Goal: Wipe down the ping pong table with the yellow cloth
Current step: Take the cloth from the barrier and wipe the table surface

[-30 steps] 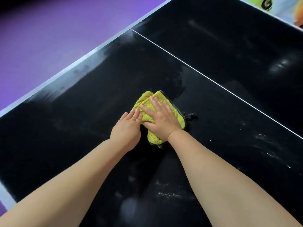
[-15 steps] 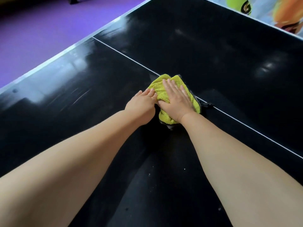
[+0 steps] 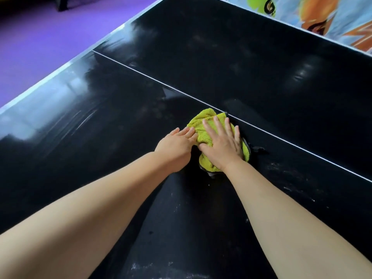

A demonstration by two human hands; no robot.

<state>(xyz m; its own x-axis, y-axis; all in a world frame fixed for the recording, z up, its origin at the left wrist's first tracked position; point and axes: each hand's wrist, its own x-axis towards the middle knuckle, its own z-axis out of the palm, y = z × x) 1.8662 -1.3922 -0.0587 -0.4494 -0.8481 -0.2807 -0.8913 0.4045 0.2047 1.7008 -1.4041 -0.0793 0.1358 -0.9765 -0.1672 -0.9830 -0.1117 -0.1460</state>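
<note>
Flat palms, straight fingers: both hands press the yellow cloth (image 3: 203, 125) onto the black ping pong table (image 3: 251, 63).

Her right hand (image 3: 222, 144) lies spread across the cloth's middle; the left hand (image 3: 177, 147) touches its left edge with its fingertips. The cloth sits bunched just beside the white centre line (image 3: 161, 82), purple floor (image 3: 40, 37) beyond the table's edge.

**Purple floor and a bright printed panel**

Well beyond the left hand (image 3: 175, 147) and off to its left, a purple floor (image 3: 40, 43) fills the upper left corner. A dark post (image 3: 62, 4) stands on it, cut off by the top edge. Far ahead and right of the right hand (image 3: 222, 147), a printed panel (image 3: 330, 19) shows a yellow-green shape with a black letter and orange streaks on pale blue.
</note>
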